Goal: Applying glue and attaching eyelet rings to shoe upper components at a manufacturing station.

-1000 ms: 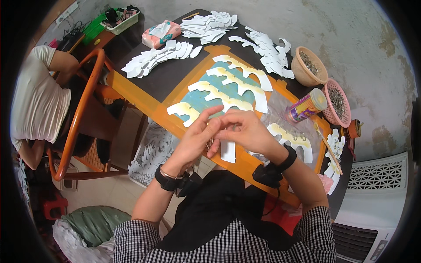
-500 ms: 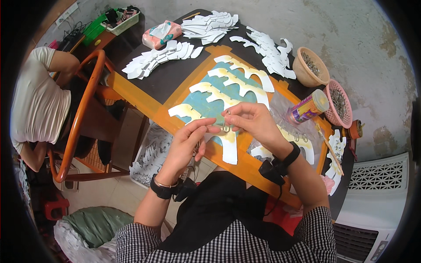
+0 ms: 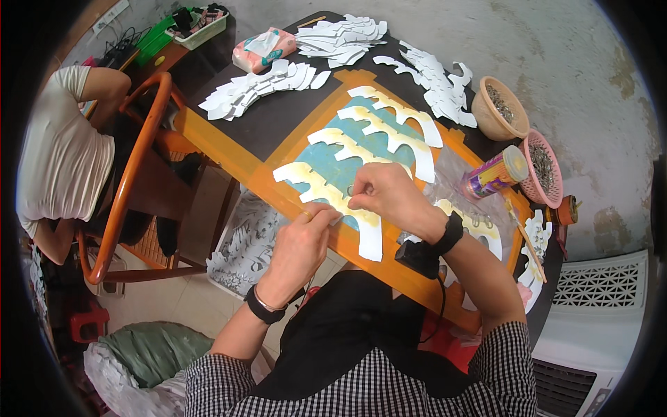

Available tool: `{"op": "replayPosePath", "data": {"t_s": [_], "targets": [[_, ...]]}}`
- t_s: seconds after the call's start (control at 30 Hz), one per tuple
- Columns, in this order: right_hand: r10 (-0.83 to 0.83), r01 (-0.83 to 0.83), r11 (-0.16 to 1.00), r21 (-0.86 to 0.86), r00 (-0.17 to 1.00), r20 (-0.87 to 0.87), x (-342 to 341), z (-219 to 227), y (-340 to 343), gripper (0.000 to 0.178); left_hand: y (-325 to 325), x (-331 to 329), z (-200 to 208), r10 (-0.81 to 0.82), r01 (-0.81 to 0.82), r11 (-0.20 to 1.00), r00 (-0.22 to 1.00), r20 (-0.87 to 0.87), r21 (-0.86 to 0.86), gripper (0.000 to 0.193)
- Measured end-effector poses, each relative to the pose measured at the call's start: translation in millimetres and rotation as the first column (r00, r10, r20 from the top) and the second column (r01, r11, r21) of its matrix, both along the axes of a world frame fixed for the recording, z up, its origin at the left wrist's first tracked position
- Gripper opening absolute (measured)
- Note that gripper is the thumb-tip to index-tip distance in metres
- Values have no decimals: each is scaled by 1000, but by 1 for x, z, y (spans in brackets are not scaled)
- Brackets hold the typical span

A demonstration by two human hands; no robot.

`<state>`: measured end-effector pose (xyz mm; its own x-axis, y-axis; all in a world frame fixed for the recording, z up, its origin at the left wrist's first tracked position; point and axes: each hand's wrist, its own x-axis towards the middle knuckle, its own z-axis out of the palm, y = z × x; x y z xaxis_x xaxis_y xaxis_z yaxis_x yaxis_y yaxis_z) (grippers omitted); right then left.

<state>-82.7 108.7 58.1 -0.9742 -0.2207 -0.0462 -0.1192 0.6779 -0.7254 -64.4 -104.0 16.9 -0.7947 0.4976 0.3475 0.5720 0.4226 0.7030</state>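
Observation:
My right hand [image 3: 389, 191] is pinched over the nearest white cut-out strip [image 3: 371, 240], which carries a yellowish coating along its upper part. A small metal loop [image 3: 351, 190] shows at its fingertips. Beside it, at the strip's near edge, my left hand [image 3: 303, 236] has its fingers drawn together; whatever they hold is hidden. Several similar coated strips [image 3: 403, 141] lie in rows beyond, on a blue-green board [image 3: 325, 154] framed with orange tape. More metal pieces [image 3: 485, 221] rest on a coated strip to the right of my right hand.
Stacks of white cut-outs [image 3: 260, 87] and a pink tissue pack [image 3: 264, 50] line the table's far side. To the right stand a purple-yellow can [image 3: 490, 175], a tan bowl [image 3: 499, 108] and a pink basket [image 3: 540, 167] of metal parts. A person [image 3: 66, 156] sits at left, near an orange chair [image 3: 125, 184].
Both hands have gone from being held close together above the strip down onto it. The right hand now bends over the strip with the metal loop, while the left has closed near its edge.

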Motion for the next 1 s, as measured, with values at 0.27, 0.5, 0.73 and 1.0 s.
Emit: {"op": "replayPosePath", "data": {"t_s": [0.27,0.5,0.73,1.0], "targets": [[-23,24,978,-209,1000,5,-10,-1,4,22,-1,-4,1,-11,11,1000,1000,4,5,20],[161,-173,984,-35,963,-216,-16,-10,6,16,-1,-3,0,-1,1,1000,1000,4,-6,22],[-38,51,980,-194,997,69,-15,-5,-6,15,-1,-3,-2,4,-5,1000,1000,-14,-24,27],[-17,15,995,-101,1000,-22,-10,-8,-12,10,3,1,-2,41,-49,989,998,-55,-143,33]]}}
